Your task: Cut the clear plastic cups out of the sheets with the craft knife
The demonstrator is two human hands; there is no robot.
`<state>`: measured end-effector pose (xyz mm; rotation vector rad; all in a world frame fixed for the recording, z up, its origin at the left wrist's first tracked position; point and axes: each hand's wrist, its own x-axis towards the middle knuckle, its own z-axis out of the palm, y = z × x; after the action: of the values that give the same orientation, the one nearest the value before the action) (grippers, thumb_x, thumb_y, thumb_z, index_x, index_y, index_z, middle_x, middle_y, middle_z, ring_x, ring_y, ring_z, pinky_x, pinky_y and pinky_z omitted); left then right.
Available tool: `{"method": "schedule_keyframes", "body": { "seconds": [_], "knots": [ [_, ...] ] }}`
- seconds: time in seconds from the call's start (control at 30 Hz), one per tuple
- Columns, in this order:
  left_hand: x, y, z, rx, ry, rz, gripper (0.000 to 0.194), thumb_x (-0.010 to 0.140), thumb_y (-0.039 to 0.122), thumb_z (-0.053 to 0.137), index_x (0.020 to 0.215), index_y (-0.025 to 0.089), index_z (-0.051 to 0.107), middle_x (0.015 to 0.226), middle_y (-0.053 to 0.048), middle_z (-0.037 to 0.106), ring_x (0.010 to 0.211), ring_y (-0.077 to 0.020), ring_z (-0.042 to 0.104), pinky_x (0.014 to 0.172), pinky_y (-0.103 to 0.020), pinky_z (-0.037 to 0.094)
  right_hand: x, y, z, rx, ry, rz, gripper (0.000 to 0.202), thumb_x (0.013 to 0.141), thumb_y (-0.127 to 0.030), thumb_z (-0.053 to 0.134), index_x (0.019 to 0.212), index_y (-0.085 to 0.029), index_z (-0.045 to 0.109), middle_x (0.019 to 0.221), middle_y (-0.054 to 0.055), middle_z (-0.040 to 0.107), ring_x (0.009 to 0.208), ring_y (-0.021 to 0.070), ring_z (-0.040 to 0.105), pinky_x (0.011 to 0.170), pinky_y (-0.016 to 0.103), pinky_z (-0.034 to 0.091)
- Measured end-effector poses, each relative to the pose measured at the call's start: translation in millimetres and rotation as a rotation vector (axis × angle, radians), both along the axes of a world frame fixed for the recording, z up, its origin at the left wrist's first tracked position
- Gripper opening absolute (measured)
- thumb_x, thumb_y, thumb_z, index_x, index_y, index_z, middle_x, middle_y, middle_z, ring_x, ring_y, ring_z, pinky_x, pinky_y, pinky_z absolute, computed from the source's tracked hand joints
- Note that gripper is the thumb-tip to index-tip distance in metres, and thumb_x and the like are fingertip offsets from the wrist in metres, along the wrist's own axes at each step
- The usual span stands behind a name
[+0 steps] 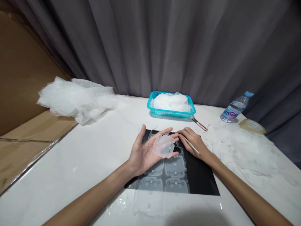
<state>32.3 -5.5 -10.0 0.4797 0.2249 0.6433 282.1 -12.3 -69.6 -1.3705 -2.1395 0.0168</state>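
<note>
My left hand [145, 150] is palm up with its fingers spread, and a small translucent white piece [164, 146] lies across the palm and fingers. To its right, my right hand [191, 141] rests over a black mat [202, 175], its fingers curled around a thin white stick-like tool [192, 147] that slants down to the right. Beneath my left hand, a clear plastic sheet with molded rounded shapes [175, 168] lies on the mat and runs past its front edge onto the white table [94, 150].
A turquoise basket [170, 113] holds white pieces at the back. Pink-handled snips [199, 124] lie beside it. On the right are a water bottle [236, 108], a tape roll [252, 126] and clear plastic scraps [251, 150]. White plastic bags [80, 99] and cardboard [23, 131] occupy the left.
</note>
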Motion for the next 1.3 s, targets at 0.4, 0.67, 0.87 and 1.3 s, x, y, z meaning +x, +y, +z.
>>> {"method": "schedule_keyframes", "body": {
  "seconds": [0.4, 0.67, 0.87, 1.3],
  "knots": [
    [-1.3, -0.8, 0.6, 0.007, -0.021, -0.045, 0.097, 0.096, 0.081, 0.042, 0.156, 0.005, 0.046, 0.157, -0.029, 0.049, 0.156, -0.0473, 0.027, 0.118, -0.071, 0.033, 0.6, -0.7, 1.7, -0.001, -0.01, 0.007, 0.02, 0.107, -0.019, 0.044, 0.115, -0.022, 0.062, 0.104, 0.01, 0.065, 0.1, 0.0267, 0.066, 0.085, 0.04, 0.058],
    [1.5, -0.5, -11.7, 0.194, 0.07, -0.02, 0.063, 0.08, -0.002, 0.057, 0.141, 0.011, 0.064, 0.151, -0.02, 0.06, 0.149, -0.0418, 0.044, 0.115, -0.062, 0.045, 0.8, -0.8, 1.4, -0.001, -0.003, 0.01, 0.021, 0.107, -0.019, 0.044, 0.116, -0.023, 0.063, 0.104, 0.01, 0.066, 0.102, 0.0274, 0.066, 0.088, 0.043, 0.058],
    [5.7, -0.3, -14.4, 0.204, 0.158, 0.03, 0.055, 0.083, -0.007, 0.062, 0.135, 0.011, 0.069, 0.149, -0.02, 0.062, 0.149, -0.0395, 0.046, 0.121, -0.055, 0.042, 0.5, 0.0, -0.5, 0.009, 0.001, -0.012, 0.021, 0.107, -0.02, 0.045, 0.115, -0.024, 0.063, 0.104, 0.01, 0.066, 0.101, 0.0269, 0.067, 0.086, 0.042, 0.058],
    [7.9, -0.7, -10.7, 0.152, 0.249, 0.07, 0.039, 0.099, 0.011, 0.068, 0.138, 0.008, 0.066, 0.146, -0.024, 0.063, 0.143, -0.0359, 0.055, 0.117, -0.047, 0.05, -0.4, -1.2, 2.5, -0.008, -0.002, -0.017, 0.02, 0.107, -0.021, 0.044, 0.114, -0.024, 0.063, 0.104, 0.01, 0.065, 0.1, 0.0264, 0.067, 0.084, 0.04, 0.057]
  ]
}}
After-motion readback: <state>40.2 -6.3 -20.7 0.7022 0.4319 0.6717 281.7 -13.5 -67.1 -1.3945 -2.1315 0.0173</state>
